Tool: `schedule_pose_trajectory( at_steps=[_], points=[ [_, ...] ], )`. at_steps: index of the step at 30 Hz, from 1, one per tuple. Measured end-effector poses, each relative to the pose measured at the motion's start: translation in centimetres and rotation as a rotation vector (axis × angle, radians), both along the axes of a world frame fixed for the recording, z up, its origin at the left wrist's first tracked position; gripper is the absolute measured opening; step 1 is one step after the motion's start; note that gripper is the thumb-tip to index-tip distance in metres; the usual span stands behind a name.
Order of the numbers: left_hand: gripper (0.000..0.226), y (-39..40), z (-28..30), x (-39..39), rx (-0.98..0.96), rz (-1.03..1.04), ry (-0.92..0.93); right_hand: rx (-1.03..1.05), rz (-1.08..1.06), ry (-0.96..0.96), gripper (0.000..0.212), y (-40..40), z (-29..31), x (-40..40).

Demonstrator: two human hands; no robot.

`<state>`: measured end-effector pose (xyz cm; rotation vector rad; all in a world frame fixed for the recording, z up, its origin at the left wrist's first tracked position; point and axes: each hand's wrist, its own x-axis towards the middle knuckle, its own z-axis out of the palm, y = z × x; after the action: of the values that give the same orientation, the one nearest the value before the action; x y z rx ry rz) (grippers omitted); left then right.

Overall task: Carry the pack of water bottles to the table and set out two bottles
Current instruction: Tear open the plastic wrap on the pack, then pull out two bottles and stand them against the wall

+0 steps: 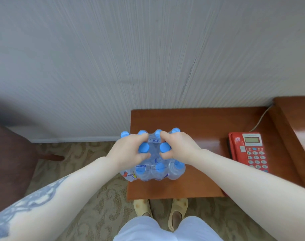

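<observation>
The pack of water bottles (pixel 152 164) sits on the wooden tabletop (pixel 200 122), at its left end and hanging a little past that edge, well to the left of the red telephone (pixel 249 150). It looks heavy for its size: a dozen or so full bottles bound in thin clear shrink-wrap, so it will likely sag and shift if lifted by the film alone. The film is slick and stretchy, the blue caps (pixel 143 147) hard and easy to hook fingers around. To free two bottles, the sensible place to dig in is the wrap between the middle caps, which is where both hands are.

The left hand (pixel 130 150) curls over the pack's top, fingers and thumb closed around a middle cap left of centre. The right hand (pixel 179 148) mirrors it on the neighbouring cap, nearer the telephone. Both are clenched, pinching wrap or bottle necks; which exactly I cannot tell. The pack lies directly beneath them.
</observation>
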<state>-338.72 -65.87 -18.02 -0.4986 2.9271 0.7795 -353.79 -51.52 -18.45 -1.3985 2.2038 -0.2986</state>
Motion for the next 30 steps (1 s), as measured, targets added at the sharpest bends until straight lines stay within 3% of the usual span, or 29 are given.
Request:
schedule_pose_trajectory(
  at_steps=[11,15,27,30],
  points=[
    [0.032,0.3,3.9,2.0,0.043,0.046,0.258,-0.216,0.008,0.041,0.040,0.1,3.9,0.2],
    [0.032,0.6,4.8,2.3,0.057,0.037,0.267,-0.238,0.011,0.028,0.039,1.0,5.3,1.2],
    [0.030,-0.1,7.9,1.3,0.176,-0.064,0.506,-0.492,-0.230,-0.044,0.031,3.0,11.5,1.3],
    [0.022,0.0,8.9,0.9,0.237,-0.001,0.612,-0.614,-0.325,-0.070,0.032,3.9,12.2,0.9]
  ],
)
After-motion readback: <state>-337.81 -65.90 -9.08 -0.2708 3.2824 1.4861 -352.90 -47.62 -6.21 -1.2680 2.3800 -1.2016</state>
